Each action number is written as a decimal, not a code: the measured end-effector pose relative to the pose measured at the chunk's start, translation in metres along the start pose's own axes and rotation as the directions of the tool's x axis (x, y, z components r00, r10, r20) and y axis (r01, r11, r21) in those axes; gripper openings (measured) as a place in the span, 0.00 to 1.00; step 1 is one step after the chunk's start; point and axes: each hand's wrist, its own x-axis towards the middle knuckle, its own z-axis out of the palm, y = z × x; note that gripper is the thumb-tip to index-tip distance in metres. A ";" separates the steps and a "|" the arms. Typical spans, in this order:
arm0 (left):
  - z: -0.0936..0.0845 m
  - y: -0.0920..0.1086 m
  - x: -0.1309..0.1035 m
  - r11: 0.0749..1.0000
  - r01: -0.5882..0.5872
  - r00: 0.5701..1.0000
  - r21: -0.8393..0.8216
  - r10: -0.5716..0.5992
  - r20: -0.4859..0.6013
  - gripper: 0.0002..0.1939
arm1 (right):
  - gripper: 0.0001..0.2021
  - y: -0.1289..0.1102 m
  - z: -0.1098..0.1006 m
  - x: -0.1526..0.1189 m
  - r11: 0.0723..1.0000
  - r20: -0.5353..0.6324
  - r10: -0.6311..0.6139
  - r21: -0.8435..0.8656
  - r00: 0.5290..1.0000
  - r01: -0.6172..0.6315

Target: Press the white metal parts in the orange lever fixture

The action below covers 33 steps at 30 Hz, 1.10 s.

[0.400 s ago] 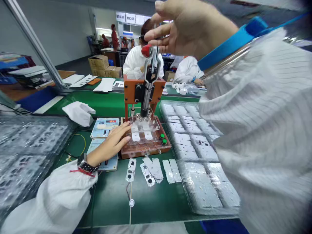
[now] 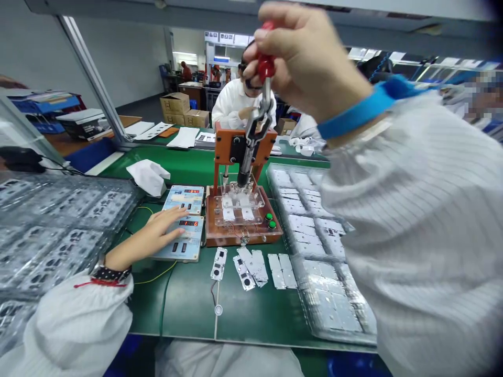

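Observation:
My right hand (image 2: 298,52) is raised and closed around the red handle (image 2: 267,65) of a toggle clamp (image 2: 253,133). The clamp is bolted to an orange and brown test fixture (image 2: 212,238), and its plunger points down at a clear plate (image 2: 255,201). Two white circuit boards (image 2: 247,213) lie under that plate. Fingers stretched out, my left hand (image 2: 163,230) lies over two light-blue meters with red digits; it covers part of the lower meter (image 2: 190,251) and reaches the edge of the upper meter (image 2: 176,196).
Several loose circuit boards (image 2: 243,272) lie before the fixture. A clear tray of boards (image 2: 310,314) is on the right, another tray (image 2: 78,230) on the left. A crumpled white cloth (image 2: 149,175) lies behind the meters. A person in white (image 2: 230,102) sits opposite.
My right hand has gone from loose fingers by the lever to a grip on its red handle. My left hand has moved left, off the fixture's edge onto the meters. The view has shifted.

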 end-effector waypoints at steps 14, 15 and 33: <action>0.003 -0.028 0.002 0.989 0.065 0.996 -0.136 -0.056 0.067 0.43 | 0.10 0.017 0.041 -0.130 0.882 -0.089 -0.451 -0.196 0.888 0.428; 0.003 -0.027 0.002 0.991 0.066 0.995 -0.120 -0.056 0.084 0.43 | 0.11 0.021 0.042 -0.131 0.875 -0.067 -0.460 -0.202 0.885 0.440; -0.001 0.010 0.031 0.963 0.057 0.910 0.265 -0.159 0.382 0.61 | 0.15 0.027 0.006 -0.188 0.878 -0.014 -0.349 -0.355 0.937 0.321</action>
